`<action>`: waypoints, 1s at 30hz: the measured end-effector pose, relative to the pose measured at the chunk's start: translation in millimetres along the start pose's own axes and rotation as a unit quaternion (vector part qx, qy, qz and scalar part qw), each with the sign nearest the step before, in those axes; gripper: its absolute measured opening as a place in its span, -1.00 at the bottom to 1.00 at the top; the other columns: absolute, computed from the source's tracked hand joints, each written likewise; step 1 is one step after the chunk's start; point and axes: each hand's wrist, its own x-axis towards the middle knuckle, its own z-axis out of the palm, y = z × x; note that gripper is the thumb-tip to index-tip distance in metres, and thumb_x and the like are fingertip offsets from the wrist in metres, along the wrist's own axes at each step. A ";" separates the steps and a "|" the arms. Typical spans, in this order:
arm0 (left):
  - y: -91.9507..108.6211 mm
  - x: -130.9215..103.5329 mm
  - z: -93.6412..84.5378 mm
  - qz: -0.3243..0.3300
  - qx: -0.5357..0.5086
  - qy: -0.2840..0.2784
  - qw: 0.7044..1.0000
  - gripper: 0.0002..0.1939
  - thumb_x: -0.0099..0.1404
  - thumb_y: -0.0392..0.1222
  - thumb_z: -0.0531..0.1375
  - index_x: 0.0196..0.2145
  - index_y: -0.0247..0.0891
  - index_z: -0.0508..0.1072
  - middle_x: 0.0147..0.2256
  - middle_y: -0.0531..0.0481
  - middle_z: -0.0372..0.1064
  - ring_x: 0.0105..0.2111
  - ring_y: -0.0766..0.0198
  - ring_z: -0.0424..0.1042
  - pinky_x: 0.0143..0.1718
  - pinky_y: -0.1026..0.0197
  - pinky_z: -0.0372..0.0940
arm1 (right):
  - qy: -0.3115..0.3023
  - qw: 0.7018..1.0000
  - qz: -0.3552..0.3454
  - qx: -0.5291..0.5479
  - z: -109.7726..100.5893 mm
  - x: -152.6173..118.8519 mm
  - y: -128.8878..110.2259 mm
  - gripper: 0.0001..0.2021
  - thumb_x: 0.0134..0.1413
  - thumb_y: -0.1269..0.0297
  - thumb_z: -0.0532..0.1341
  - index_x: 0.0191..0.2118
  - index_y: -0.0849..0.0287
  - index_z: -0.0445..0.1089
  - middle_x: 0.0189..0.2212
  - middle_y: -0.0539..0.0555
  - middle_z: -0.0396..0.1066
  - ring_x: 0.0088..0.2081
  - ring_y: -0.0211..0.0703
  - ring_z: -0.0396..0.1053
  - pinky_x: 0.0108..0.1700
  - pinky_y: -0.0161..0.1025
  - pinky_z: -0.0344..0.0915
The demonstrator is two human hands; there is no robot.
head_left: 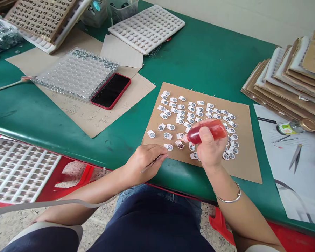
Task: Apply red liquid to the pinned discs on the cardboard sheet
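Observation:
My right hand [210,147] is wrapped round a squeeze bottle [211,132] of red liquid, tilted with its nozzle pointing down and left. The nozzle tip is close to a small white tag with a round dark-patterned piece [180,144]; whether they touch I cannot tell. My left hand [148,159] is closed on a slim metal tool, probably tweezers [152,163], whose tip is over another tagged piece [168,147]. Many such pieces lie in loose rows on a brown cardboard sheet [241,169]. The bottle and right hand hide some of them.
Left of the cardboard lie a red-cased phone [111,91] and a clear plastic tray [70,73]. A white grid tray [148,28] stands behind. On the right are stacked cardboard and trays [280,73], a small glass bottle [295,127] and pointed metal tweezers [295,157].

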 end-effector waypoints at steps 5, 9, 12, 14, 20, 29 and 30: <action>-2.7 0.4 2.8 -0.010 -0.001 -0.003 1.000 -0.88 0.24 -0.35 0.15 -0.24 -0.26 0.40 -0.32 -0.06 0.48 -0.30 0.26 0.49 -0.24 0.26 0.41 | 0.001 1.000 0.008 0.023 1.0 -0.6 0.3 -0.78 0.00 0.09 0.18 -0.29 0.09 0.25 -0.45 -0.04 0.31 -0.51 -0.26 0.40 -0.58 -0.30 0.35; -2.9 1.4 3.7 -0.017 -0.009 -0.015 1.000 -0.90 0.24 -0.36 0.15 -0.26 -0.28 0.40 -0.33 -0.07 0.47 -0.31 0.27 0.48 -0.26 0.28 0.39 | 0.009 0.999 0.012 0.041 2.4 -1.4 -1.4 -0.78 -0.03 0.11 0.21 -0.29 0.10 0.27 -0.46 -0.05 0.32 -0.55 -0.27 0.38 -0.62 -0.31 0.33; -0.9 2.6 2.4 -0.017 -0.008 -0.025 1.000 -0.91 0.25 -0.36 0.14 -0.26 -0.29 0.39 -0.33 -0.08 0.46 -0.31 0.26 0.48 -0.27 0.27 0.38 | 0.005 0.999 0.007 0.042 4.0 -1.1 -3.9 -0.77 -0.05 0.10 0.22 -0.31 0.10 0.27 -0.48 -0.06 0.32 -0.55 -0.27 0.39 -0.61 -0.31 0.34; 1.9 3.8 1.2 -0.014 0.003 -0.039 0.999 -0.91 0.26 -0.36 0.11 -0.26 -0.31 0.38 -0.34 -0.10 0.45 -0.31 0.25 0.47 -0.28 0.26 0.37 | 0.001 0.999 0.003 0.044 5.2 -0.6 -5.2 -0.77 -0.05 0.10 0.23 -0.33 0.10 0.27 -0.51 -0.07 0.31 -0.55 -0.28 0.38 -0.61 -0.32 0.33; 13.7 5.6 1.8 0.023 0.090 -0.091 0.992 -0.87 0.26 -0.38 0.03 -0.29 -0.32 0.37 -0.39 -0.13 0.40 -0.36 0.19 0.44 -0.32 0.20 0.37 | -0.009 1.000 -0.013 0.005 7.3 -3.0 -4.7 -0.76 -0.07 0.11 0.25 -0.34 0.12 0.28 -0.48 -0.05 0.35 -0.54 -0.28 0.39 -0.53 -0.27 0.37; 29.7 -1.4 16.7 0.137 0.327 -0.122 0.927 -0.85 0.16 -0.49 0.05 -0.30 -0.50 0.37 -0.42 -0.22 0.39 -0.45 0.13 0.40 -0.50 0.13 0.34 | -0.095 0.990 -0.029 -0.097 10.7 -11.9 -6.7 -0.78 -0.11 0.23 0.31 -0.33 0.13 0.30 -0.43 -0.01 0.38 -0.48 -0.22 0.40 -0.40 -0.17 0.40; 30.6 -2.2 18.5 0.144 0.343 -0.115 0.921 -0.84 0.16 -0.49 0.05 -0.28 -0.52 0.37 -0.41 -0.24 0.39 -0.45 0.12 0.41 -0.51 0.14 0.33 | -0.094 0.989 -0.040 -0.110 11.0 -11.8 -6.9 -0.78 -0.12 0.23 0.32 -0.33 0.14 0.30 -0.44 0.00 0.39 -0.46 -0.22 0.40 -0.38 -0.16 0.39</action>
